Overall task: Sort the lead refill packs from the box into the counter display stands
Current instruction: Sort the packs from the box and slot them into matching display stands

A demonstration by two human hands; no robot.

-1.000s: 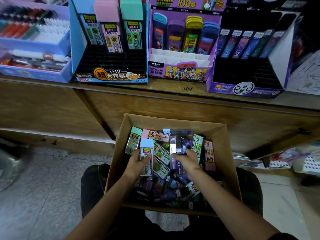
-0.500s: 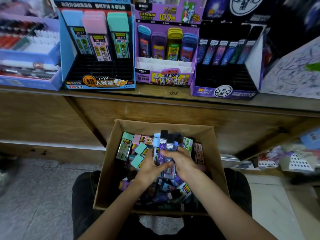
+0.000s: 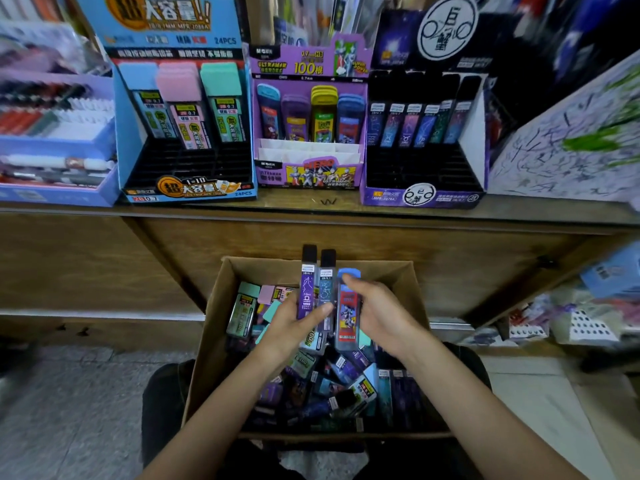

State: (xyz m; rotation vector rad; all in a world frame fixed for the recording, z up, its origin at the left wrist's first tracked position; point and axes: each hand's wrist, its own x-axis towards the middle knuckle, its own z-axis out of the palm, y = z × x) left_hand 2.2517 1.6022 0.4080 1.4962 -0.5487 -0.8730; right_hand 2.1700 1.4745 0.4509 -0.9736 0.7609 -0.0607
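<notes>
- forearms (image 3: 221,403) bare right up to the frame edge, same for left hand (image 3: 287,327) and right hand (image 3: 384,315)
- trousers (image 3: 162,396) dark, pretty much black, on both knees

We see through one wide-angle camera on the person's head, facing forward and down, close above the cardboard box (image 3: 213,341) in the near middle, with the counter (image 3: 277,206) and display stands (image 3: 308,176) farther off

I look down on a wooden worktop (image 3: 398,212) with a brown panelled front (image 3: 467,268), standing on grey speckled floor (image 3: 69,410) at left, paler tiles (image 3: 554,427) at right, in dim indoor light.
</notes>
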